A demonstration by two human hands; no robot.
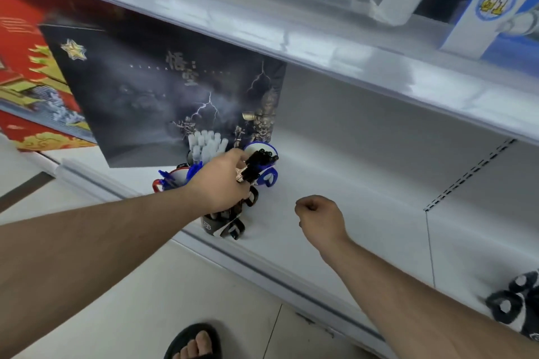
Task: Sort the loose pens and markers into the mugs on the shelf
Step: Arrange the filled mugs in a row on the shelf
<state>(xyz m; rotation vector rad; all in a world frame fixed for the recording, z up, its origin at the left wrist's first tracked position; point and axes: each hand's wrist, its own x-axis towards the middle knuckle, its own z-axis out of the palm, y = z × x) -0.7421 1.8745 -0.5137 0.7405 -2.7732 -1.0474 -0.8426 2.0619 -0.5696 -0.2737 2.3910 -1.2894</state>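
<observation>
The left hand (224,181) grips a bundle of black markers (258,165) at mid-frame, over the blue-and-white mug (267,176). The right hand (316,217) is fisted, empty. Neighbouring mugs (172,179) already hold pens; sorting appears nearly complete.

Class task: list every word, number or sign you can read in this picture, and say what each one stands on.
"01" in a round yellow-and-blue badge: blue-and-white box, upper shelf.
"106", partly cut off, blurred: same box, top corner.
"悟空", large characters: dark poster box.
Small Latin line beside them: too faint to read.
White logo on black mug: too blurred to read.
</observation>
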